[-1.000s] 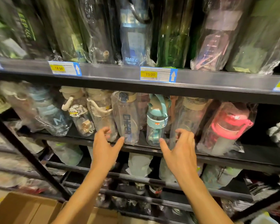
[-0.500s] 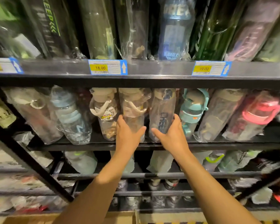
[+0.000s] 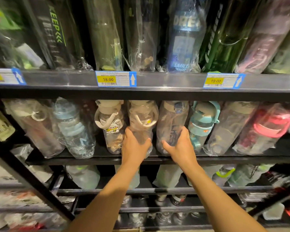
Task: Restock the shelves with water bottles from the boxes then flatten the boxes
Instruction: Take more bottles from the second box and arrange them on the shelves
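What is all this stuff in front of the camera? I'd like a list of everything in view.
Tall plastic-wrapped bottles: one row, black, clear, blue, green and pink, top shelf.
Yellow-and-white price tags: three, top shelf's front edge; the leftmost is blurred.
Cream-capped clear bottle: one, middle shelf, gripped by the left hand.
Clear bottle with dark lettering: one, just right of it, gripped by the right hand.
Other short wrapped bottles: six in front, clear with cream, pale blue, teal or pink parts, middle shelf.
Pale wrapped bottles: count unclear, lower shelves.
Black metal shelving: one unit.
Left hand: one, bare.
Right hand: one, bare.
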A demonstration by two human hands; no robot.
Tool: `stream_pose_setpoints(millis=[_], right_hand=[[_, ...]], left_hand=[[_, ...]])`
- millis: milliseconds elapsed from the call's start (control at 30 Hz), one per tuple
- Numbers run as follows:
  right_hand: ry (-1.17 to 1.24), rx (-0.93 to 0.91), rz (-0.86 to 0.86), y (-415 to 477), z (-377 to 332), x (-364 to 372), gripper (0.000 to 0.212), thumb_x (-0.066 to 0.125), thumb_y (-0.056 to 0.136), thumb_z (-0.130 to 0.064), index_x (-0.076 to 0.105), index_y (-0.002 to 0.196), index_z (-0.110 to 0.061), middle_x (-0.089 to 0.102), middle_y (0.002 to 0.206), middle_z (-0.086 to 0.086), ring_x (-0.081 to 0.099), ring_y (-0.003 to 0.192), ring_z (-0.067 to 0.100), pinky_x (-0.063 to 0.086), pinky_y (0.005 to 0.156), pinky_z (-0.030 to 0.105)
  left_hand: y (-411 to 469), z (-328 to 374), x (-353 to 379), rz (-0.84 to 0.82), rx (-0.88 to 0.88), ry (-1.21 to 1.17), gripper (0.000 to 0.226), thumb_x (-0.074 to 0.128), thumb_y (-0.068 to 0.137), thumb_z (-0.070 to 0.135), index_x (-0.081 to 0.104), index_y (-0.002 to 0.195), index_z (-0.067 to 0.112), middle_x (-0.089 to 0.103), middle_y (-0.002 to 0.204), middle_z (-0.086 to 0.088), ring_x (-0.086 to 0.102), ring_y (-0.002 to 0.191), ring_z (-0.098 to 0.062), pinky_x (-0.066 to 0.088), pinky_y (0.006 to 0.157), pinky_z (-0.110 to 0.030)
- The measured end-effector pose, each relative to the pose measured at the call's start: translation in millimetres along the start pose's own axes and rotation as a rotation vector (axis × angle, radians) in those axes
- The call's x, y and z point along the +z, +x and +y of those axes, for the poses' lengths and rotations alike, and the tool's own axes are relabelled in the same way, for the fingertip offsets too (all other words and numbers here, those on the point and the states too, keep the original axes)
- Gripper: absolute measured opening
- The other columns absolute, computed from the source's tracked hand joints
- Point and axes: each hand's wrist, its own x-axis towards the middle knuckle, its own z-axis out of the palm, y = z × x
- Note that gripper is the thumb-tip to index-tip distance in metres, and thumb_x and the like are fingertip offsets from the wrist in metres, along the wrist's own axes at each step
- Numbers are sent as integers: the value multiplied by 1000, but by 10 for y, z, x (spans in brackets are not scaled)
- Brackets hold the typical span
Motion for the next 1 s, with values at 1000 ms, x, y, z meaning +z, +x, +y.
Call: stream_pose_setpoints(millis=[1000], right_hand=[[-25, -21, -166, -471, -824, 457, 103, 72, 90, -54, 10, 162, -15, 27, 165, 5, 35, 149, 24, 39, 116, 44]], left_hand=[[152, -536, -788, 115, -57, -52, 119, 88, 74, 51, 17, 160, 11, 30, 165, -10, 32, 151, -29, 35, 119, -52]])
